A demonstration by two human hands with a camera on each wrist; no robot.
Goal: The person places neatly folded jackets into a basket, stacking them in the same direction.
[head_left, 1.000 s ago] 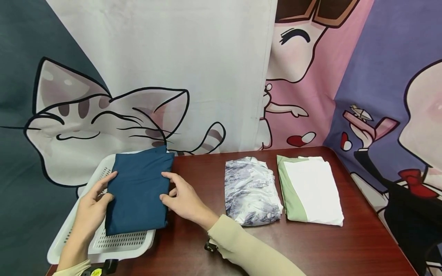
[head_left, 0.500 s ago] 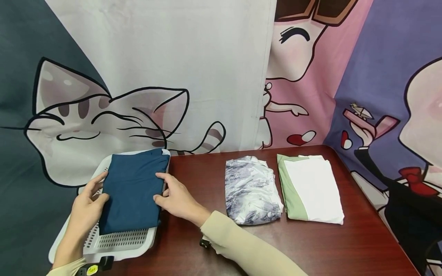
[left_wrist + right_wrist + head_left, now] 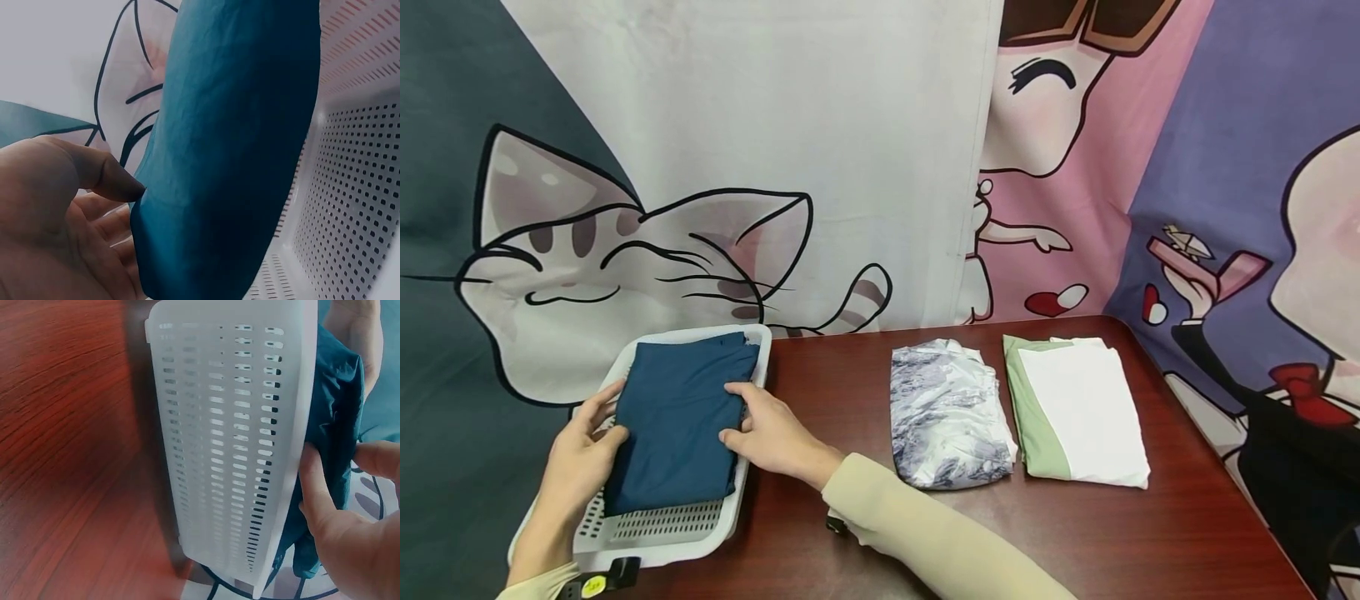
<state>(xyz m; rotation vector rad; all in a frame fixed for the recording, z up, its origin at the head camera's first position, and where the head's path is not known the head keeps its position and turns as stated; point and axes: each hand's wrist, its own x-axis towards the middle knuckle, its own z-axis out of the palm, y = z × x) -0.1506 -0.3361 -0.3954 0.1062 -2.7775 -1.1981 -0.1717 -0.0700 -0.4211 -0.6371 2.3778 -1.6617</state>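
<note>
A folded dark blue garment [image 3: 681,425] is held flat over the white perforated basket [image 3: 700,546] at the left of the table. My left hand [image 3: 576,462] pinches its left edge between thumb and fingers, and the left wrist view shows the cloth [image 3: 219,150] sagging over the basket's inside wall [image 3: 350,187]. On the opposite edge, my right hand [image 3: 775,433] pinches the garment. In the right wrist view, the right thumb and fingers grip the cloth [image 3: 331,419] right at the basket's rim [image 3: 306,381].
A folded white and grey-blue patterned garment [image 3: 951,417] lies on the reddish-brown table [image 3: 865,367]. To its right lies a folded white and green garment [image 3: 1086,412]. A cartoon-printed curtain [image 3: 880,150] hangs behind the table.
Both hands have carried the blue garment a little to the left and lower, so it sits more within the basket's outline. The two garments on the right stay put.
</note>
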